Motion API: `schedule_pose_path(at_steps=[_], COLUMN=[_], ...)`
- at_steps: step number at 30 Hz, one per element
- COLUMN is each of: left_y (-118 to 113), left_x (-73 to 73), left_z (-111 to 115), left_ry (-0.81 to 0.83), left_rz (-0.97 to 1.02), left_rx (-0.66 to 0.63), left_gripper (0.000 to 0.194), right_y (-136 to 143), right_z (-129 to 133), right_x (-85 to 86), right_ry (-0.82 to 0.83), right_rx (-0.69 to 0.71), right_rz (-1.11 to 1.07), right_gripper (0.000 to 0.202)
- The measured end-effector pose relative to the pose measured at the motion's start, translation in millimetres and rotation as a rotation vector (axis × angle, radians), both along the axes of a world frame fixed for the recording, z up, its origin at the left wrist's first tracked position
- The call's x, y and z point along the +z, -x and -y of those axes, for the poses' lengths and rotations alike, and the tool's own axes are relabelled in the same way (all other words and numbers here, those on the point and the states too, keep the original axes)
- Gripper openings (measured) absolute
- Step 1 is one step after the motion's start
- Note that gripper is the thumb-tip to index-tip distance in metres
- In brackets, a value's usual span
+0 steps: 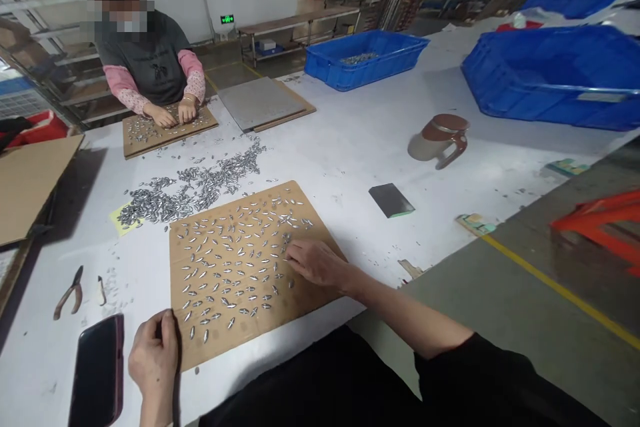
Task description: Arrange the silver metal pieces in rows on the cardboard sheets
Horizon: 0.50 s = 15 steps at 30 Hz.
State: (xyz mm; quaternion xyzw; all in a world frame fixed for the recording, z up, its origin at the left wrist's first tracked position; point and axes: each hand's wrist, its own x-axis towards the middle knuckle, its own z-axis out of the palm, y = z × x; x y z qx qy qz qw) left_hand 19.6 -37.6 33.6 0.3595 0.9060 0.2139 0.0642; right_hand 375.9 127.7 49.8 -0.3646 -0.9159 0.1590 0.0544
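A brown cardboard sheet [300,203] lies on the white table in front of me, with many small silvery spindle-shaped metal pieces [239,253] spread over it. At its right side, my right hand [315,261] is closed, the fingertips pinched at a small metal piece [287,238] and partly hiding it. My left hand [154,350] is closed with curled fingers against the sheet's left edge; whatever it may hold is hidden. Beyond the sheet's far edge spreads a loose heap of the same metal pieces [200,187], its left end on a yellow paper.
Pliers [70,293] and a phone [97,373] lie left of my left hand. A lidded mug [440,137] and a dark block [391,200] are to the right. Blue bins [325,70] stand farther back. Across the table, a co-worker's hands [175,115] touch another cardboard sheet.
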Motion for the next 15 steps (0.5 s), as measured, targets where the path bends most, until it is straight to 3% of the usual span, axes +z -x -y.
schedule_pose_path(at_steps=[4, 7, 11, 15], left_y=[-1.5, -1.2, 1.1, 2.7], left_x=[0.7, -1.4, -4.5, -6.0], left_z=[-0.4, 0.2, 0.3, -1.1], left_ry=[-0.01, -0.035, -0.033, -0.047], left_rz=[0.015, -0.003, -0.029, -0.048], left_rx=[0.007, -0.001, -0.01, -0.031], left_gripper=[0.033, 0.034, 0.035, 0.035], right_y=[10.1, 3.9, -14.5, -15.8], right_z=[15.1, 14.2, 16.8, 33.5], right_x=[-6.6, -4.3, 4.0, -0.8], right_ry=[-0.064, -0.04, -0.008, 0.025], right_rx=[-0.022, -0.038, -0.195, -0.252], right_rz=[0.076, 0.001, -0.087, 0.009], right_gripper=[0.015, 0.015, 0.017, 0.012])
